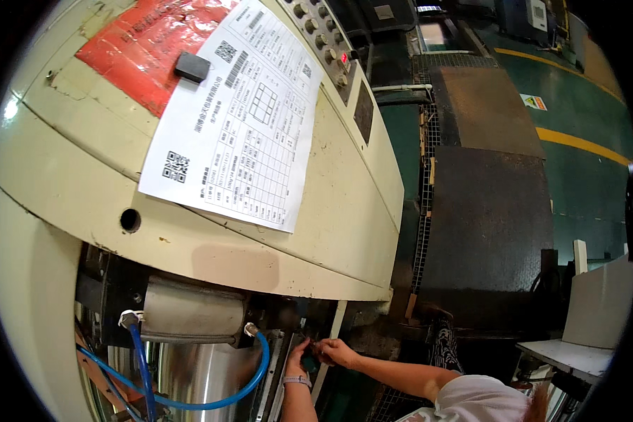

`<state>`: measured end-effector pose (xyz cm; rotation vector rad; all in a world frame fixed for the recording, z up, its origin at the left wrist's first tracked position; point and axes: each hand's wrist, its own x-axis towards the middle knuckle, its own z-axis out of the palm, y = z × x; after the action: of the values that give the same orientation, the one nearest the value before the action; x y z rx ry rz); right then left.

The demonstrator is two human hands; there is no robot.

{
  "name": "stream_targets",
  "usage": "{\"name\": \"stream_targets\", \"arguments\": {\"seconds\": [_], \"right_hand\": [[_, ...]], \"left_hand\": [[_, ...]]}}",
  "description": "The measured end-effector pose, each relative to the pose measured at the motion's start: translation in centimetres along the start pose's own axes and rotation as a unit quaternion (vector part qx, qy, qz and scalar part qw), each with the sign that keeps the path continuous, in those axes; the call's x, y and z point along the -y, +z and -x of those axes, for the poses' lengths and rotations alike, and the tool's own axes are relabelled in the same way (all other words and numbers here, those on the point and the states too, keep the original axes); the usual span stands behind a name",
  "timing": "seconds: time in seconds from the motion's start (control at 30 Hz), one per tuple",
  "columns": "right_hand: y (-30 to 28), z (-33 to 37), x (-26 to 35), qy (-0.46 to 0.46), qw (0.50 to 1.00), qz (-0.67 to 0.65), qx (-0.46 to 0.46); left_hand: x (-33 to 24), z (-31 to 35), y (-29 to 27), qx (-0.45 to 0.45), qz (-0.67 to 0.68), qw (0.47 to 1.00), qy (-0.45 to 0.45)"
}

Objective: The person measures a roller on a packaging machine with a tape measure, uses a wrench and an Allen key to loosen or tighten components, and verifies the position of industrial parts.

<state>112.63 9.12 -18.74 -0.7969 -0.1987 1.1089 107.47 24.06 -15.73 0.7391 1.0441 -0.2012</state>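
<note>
My left hand [297, 359], with a light band [297, 380] round its wrist, reaches in under the lower edge of the cream machine cover [352, 246]. Close beside it on the right is my right hand [337, 353], its fingers curled inward. The fingertips of both hands come together at a dark spot in the machine's shadow. Both look closed, but whatever lies in the fingers is too dark and small to name. A pale upright bar [338, 320] runs right by the hands.
Left of my hands are a shiny metal roller [204, 373], a grey cylinder [193, 311] and a blue air hose [266, 362]. On the cover, a black magnet [192, 67] holds a printed sheet [239, 126]. Dark floor plates [492, 218] lie right; a white-topped stand [570, 355] is lower right.
</note>
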Motion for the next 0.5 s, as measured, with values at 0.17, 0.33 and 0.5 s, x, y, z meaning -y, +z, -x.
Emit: {"name": "stream_targets", "arguments": {"seconds": [0.17, 0.33, 0.5], "right_hand": [[1.1, 4.3, 1.2, -0.097, 0.966, 0.226, 0.077], [3.5, 6.9, 1.3, -0.167, 0.863, 0.448, 0.165], [6.9, 7.4, -5.9, -0.327, 0.586, 0.646, 0.364]], "left_hand": [[2.0, 4.5, 2.3, 0.000, -0.033, 0.999, 0.009], [7.7, 12.1, 3.3, -0.127, 0.018, 0.988, 0.080], [25.7, 6.9, -12.0, -0.014, 0.096, 0.993, 0.073]]}}
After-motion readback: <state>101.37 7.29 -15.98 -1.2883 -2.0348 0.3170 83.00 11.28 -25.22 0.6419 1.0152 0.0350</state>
